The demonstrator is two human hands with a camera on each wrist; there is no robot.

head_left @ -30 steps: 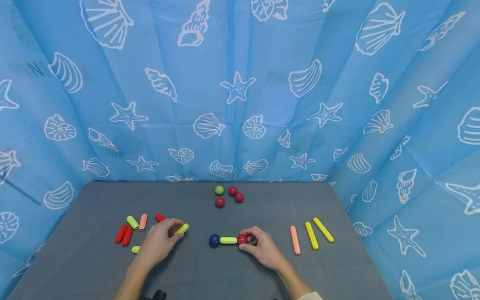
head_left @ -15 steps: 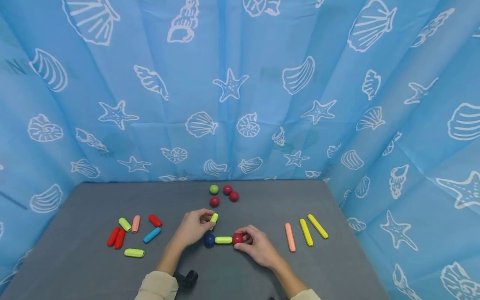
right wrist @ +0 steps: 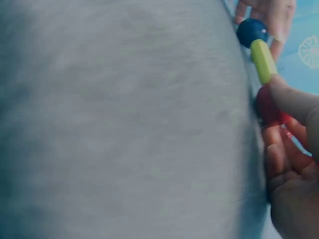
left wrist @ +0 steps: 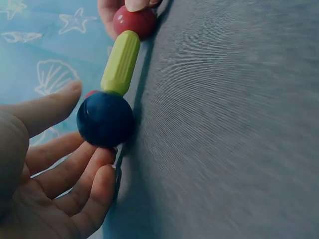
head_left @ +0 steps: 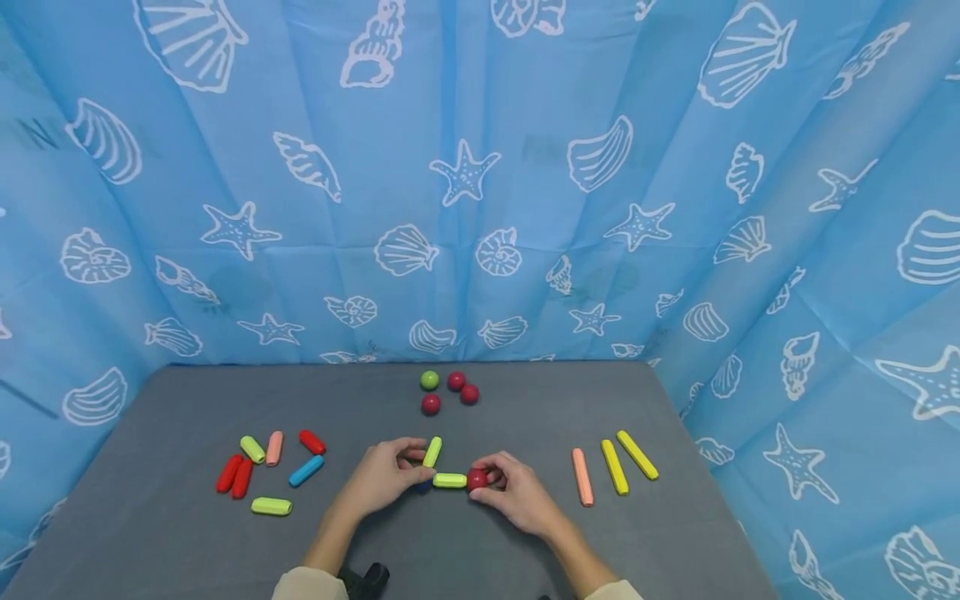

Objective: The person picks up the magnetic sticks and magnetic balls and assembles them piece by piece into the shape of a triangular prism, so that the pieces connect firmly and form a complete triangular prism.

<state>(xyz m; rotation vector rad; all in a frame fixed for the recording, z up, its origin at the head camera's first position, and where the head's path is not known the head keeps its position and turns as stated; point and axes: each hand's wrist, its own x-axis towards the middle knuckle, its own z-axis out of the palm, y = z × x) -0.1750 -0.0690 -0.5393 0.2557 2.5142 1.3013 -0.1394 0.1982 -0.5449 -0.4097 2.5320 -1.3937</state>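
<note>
A short yellow-green stick (head_left: 450,481) joins a red ball (head_left: 477,479) and a dark blue ball (left wrist: 105,119) on the grey table. My right hand (head_left: 517,493) pinches the red ball between thumb and fingers. A second yellow-green stick (head_left: 432,451) reaches away from the blue ball, its near end meeting the ball. My left hand (head_left: 386,475) is beside this stick and ball. In the left wrist view its thumb stands off the blue ball, and its nearly straight fingers touch the ball's side. There the second stick is hidden behind the ball.
Short sticks, among them a blue one (head_left: 306,471) and a red one (head_left: 312,442), lie at left. Long yellow sticks (head_left: 637,454) and a salmon one (head_left: 582,477) lie at right. A green ball (head_left: 429,380) and red balls (head_left: 469,393) sit near the blue curtain (head_left: 465,250).
My left hand has carried the second yellow-green stick rightward from the left side to the blue ball, and its grip has loosened. My right hand has stayed on the red ball.
</note>
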